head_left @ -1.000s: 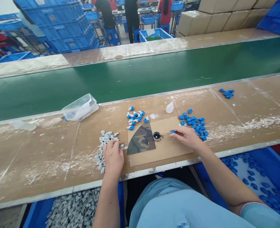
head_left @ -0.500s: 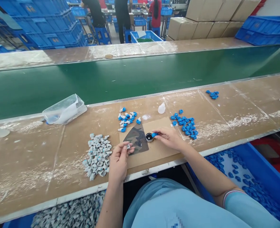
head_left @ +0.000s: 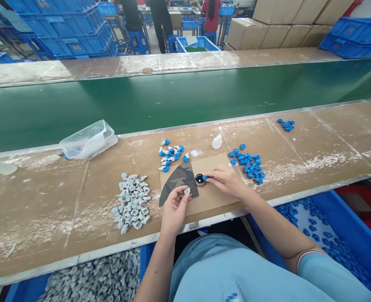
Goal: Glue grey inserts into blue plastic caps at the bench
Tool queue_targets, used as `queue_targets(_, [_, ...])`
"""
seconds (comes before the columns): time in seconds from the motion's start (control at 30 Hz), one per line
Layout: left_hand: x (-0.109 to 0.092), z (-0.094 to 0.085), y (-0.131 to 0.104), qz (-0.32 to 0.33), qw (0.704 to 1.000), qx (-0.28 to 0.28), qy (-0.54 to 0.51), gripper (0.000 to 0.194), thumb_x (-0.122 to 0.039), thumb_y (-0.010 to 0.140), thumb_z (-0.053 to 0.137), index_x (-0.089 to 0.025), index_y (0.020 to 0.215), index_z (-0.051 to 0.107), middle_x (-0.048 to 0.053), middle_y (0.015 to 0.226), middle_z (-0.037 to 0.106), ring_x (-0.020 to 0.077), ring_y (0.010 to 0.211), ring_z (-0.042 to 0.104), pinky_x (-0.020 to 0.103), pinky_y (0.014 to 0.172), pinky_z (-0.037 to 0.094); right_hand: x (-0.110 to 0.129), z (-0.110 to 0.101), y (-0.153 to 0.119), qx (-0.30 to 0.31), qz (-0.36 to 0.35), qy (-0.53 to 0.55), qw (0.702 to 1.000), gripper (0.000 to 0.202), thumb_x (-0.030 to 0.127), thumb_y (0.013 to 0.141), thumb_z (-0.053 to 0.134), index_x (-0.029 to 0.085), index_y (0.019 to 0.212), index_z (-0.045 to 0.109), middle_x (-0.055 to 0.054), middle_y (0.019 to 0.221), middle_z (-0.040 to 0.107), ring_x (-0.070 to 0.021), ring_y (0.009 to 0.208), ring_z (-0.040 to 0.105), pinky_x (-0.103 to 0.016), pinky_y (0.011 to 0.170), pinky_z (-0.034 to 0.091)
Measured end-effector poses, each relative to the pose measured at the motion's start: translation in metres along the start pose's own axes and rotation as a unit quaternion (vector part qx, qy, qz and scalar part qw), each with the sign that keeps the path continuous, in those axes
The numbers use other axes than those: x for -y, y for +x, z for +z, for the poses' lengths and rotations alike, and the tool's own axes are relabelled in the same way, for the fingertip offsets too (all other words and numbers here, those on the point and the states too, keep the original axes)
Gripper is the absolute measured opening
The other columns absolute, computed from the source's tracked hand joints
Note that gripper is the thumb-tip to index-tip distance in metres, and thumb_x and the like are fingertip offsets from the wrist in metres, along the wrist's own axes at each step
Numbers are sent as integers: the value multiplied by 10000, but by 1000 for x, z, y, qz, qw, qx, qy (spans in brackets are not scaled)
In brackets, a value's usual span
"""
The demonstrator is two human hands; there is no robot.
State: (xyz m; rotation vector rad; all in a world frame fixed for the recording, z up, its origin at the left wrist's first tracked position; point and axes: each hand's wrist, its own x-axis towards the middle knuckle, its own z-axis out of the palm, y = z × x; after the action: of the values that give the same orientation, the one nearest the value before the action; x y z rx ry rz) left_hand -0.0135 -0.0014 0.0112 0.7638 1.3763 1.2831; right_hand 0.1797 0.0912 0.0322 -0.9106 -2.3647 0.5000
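My left hand (head_left: 174,208) pinches a small grey plastic piece (head_left: 187,191) between thumb and fingertips, above a dark camouflage-patterned sheet (head_left: 181,177). In my right hand (head_left: 225,179) is a small blue plastic piece (head_left: 205,178), held at the rim of a small round dish (head_left: 199,180) with a black inside. Whether the blue piece touches the dish I cannot tell. Both the sheet and the dish lie on a cardboard piece (head_left: 217,201). Left of my left hand is a pile of grey pieces (head_left: 131,203). Loose blue pieces (head_left: 250,163) lie beyond my right hand.
Joined blue-and-white pieces (head_left: 171,156) lie behind the sheet, near a white squeeze bottle (head_left: 217,141). A clear plastic box (head_left: 89,140) stands at the left. A green conveyor belt (head_left: 173,98) runs behind the bench. Below the bench are bins of grey pieces (head_left: 91,279) and blue pieces (head_left: 333,245).
My left hand has moved right with the grey piece, closer to the dish. My right hand has brought the blue piece slightly lower at the dish. The whole view has shifted a little.
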Motion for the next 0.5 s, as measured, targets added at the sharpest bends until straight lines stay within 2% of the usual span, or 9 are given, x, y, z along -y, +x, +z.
queue_targets(0.17, [4, 3, 0, 22, 1000, 1, 22, 335, -376, 672, 735, -175, 938, 701, 74, 972, 691, 179, 884, 656, 334, 834, 534, 4, -2, -2, -12, 23, 31, 999, 216, 264, 919, 524, 236, 1045, 697, -56, 913, 708, -165, 858, 660, -289, 775, 538])
queue_targets(0.37, [1, 12, -3, 32, 999, 27, -13, 379, -359, 683, 736, -167, 998, 649, 78, 926, 715, 190, 919, 667, 353, 876, 525, 26, 7, -4, -5, -17, 122, 992, 197, 253, 910, 548, 232, 1038, 696, -55, 923, 728, -157, 874, 662, -291, 797, 539])
queue_targets(0.5, [-4, 10, -5, 53, 997, 55, 20, 354, -328, 706, 715, -180, 1015, 628, 78, 945, 711, 191, 934, 671, 344, 876, 527, 29, 11, -5, 6, -26, 139, 990, 185, 261, 908, 553, 232, 1014, 702, -59, 924, 729, -158, 869, 665, -300, 795, 542])
